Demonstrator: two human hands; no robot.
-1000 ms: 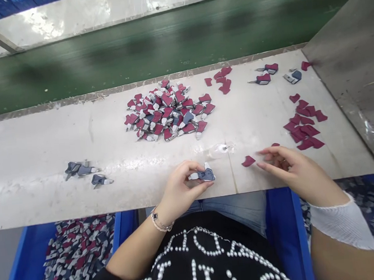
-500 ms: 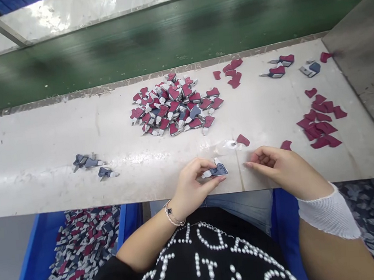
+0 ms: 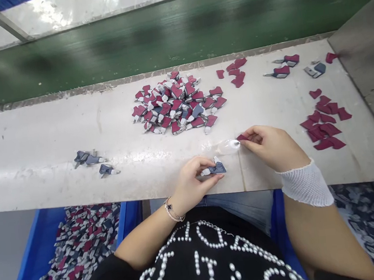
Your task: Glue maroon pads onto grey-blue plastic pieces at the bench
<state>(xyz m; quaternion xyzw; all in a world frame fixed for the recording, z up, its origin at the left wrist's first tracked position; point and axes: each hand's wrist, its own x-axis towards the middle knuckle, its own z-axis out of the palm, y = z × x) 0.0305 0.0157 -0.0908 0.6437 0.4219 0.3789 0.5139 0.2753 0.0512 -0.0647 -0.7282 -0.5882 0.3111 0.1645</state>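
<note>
My left hand (image 3: pixel 194 179) pinches a blue-grey plastic part (image 3: pixel 217 168) with pale grey ends, low over the front of the worktable. Farther right, my right hand (image 3: pixel 266 145) has its thumb and fingertips closed on a small flat maroon piece (image 3: pixel 241 137), partly hidden by the fingers. Touching or just beside that piece is the tip of a clear, shiny object (image 3: pixel 228 146) that looks like a small bottle lying down. Behind my hands lies a heap of maroon-and-grey parts (image 3: pixel 176 103).
Loose maroon pieces (image 3: pixel 328 129) lie at the right, with several more (image 3: pixel 238 79) at the back. Blue-grey parts (image 3: pixel 90 158) rest at the left. A green belt (image 3: pixel 163 40) runs behind; a metal wall (image 3: pixel 368 58) bounds the right. Blue bins (image 3: pixel 28 268) of parts stand below.
My right hand has moved forward and left, closing on the maroon piece by the clear object. My left hand keeps the blue-grey part in nearly the same place.
</note>
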